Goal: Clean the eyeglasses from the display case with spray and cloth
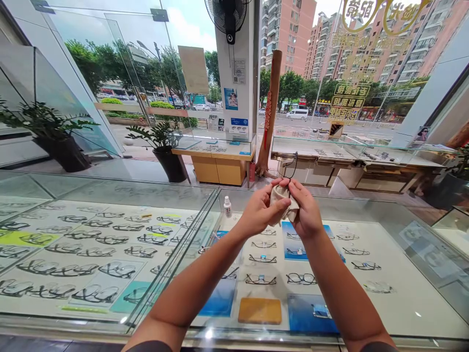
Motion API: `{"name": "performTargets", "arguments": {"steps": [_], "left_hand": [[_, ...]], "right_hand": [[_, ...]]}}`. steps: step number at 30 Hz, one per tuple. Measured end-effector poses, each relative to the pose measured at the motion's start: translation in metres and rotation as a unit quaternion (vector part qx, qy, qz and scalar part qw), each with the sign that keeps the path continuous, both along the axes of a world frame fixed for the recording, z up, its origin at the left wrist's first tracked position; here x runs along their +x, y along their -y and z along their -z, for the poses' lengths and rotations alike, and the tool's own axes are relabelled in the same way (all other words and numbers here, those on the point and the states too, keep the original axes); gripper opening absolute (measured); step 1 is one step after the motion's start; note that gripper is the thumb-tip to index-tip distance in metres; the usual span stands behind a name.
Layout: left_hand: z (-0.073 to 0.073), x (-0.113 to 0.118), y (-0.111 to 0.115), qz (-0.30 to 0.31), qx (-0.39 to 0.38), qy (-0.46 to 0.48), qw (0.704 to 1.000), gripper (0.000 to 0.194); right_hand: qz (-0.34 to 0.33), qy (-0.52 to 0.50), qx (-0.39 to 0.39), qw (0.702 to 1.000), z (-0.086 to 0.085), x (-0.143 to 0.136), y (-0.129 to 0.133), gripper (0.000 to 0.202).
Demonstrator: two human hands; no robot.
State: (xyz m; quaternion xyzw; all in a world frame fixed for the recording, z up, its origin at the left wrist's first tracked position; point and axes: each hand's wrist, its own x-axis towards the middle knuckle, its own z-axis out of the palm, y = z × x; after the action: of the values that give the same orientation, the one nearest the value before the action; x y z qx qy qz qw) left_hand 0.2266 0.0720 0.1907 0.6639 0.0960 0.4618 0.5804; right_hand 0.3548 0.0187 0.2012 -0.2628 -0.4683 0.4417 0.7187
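1. Cream-coloured, crumpled soft cloth point(279, 196) is bunched up between the two hands, above a long, clear glass show case point(410, 293).
2. Thin, dark-rimmed eyeglasses point(288, 168) poke up out of the top of the cloth, just above the fingertips. Part of them is hidden by the cloth and fingers.
3. The bare left hand point(262, 208) grips the cloth. Its thumb lies across the front and its fingers curl behind.
4. The bare right hand point(306, 209) grips the other side of the cloth, with its fingers bent and close to the left ones. I cannot tell which fingers pinch the glasses themselves.
5. A small white plastic bottle point(227, 207) stands upright near the far edge of the case, to the left of the hands.
6. Under the arms, dark-framed display glasses point(263, 259) sit in rows inside the case. Shiny blue flat sheets point(298, 315) lie there too, and a flat orange-brown block point(260, 311) is near the front.
7. Past the case, a tall brown tree trunk point(273, 107) stands by the window, and a black fan point(229, 22) hangs on a white pillar point(238, 51).
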Motion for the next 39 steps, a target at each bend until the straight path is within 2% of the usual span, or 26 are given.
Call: {"name": "performTargets", "arguments": {"steps": [7, 11, 14, 20, 23, 27, 35, 39], "left_hand": [[0.001, 0.004, 0.009, -0.107, 0.03, 0.036, 0.993, 0.051], [0.0, 0.005, 0.011, -0.119, 0.018, 0.033, 0.992, 0.054], [-0.004, -0.001, 0.006, -0.076, 0.022, 0.008, 0.997, 0.053], [-0.015, -0.021, -0.007, 0.091, 0.043, -0.07, 0.992, 0.043], [-0.016, -0.022, -0.006, 0.123, 0.032, -0.075, 0.989, 0.046], [-0.012, -0.014, -0.002, 0.092, 0.006, -0.046, 0.995, 0.051], [-0.007, -0.004, 0.0, -0.024, 0.009, -0.007, 1.0, 0.052], [-0.006, -0.002, -0.001, -0.038, -0.019, -0.008, 0.999, 0.057]], "right_hand": [[0.005, 0.031, 0.036, 0.999, 0.007, -0.011, 0.002, 0.02], [0.008, 0.037, 0.005, 0.999, 0.006, -0.011, 0.003, 0.025], [0.006, 0.015, 0.0, 1.0, 0.002, -0.008, 0.004, 0.023], [-0.017, -0.027, -0.009, 0.999, -0.002, 0.002, 0.005, 0.016], [-0.008, -0.034, -0.011, 0.999, -0.001, 0.003, 0.002, 0.016], [0.006, -0.041, 0.0, 0.999, 0.004, -0.001, -0.002, 0.016], [0.008, -0.027, -0.003, 1.0, 0.01, -0.017, 0.0, 0.022], [0.041, -0.026, 0.006, 0.999, 0.005, -0.013, 0.004, 0.019]]}}
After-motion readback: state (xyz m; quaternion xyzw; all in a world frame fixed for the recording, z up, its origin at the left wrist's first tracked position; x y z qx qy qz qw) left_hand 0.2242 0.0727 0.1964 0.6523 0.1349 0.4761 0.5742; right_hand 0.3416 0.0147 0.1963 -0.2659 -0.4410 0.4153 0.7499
